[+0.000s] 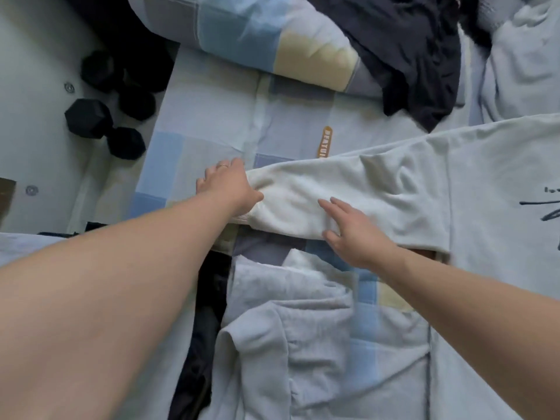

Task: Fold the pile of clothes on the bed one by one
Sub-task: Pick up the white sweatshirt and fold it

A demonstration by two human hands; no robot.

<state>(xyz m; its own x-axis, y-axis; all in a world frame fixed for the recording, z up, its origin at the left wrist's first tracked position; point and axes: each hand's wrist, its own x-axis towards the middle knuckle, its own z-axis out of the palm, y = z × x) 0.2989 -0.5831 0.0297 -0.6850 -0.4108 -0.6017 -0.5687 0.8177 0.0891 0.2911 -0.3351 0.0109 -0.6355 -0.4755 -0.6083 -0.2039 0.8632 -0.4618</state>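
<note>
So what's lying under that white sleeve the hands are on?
The patchwork bedsheet runs beneath the white sleeve, and an orange label disappears under its far edge. The rest of that label is covered, as is anything else directly beneath.

Both bare arms reach forward, the left arm (121, 268) entering from 8 o'clock, the right arm (469, 298) from 4 o'clock. The left hand (227, 186), back upward, curls fingers and thumb round the end of a sleeve (303, 201). At its 4 o'clock, near it, the right hand (353, 234) lies palm down on the sleeve, fingers straight, slightly spread, pointing to 10 o'clock.
</note>
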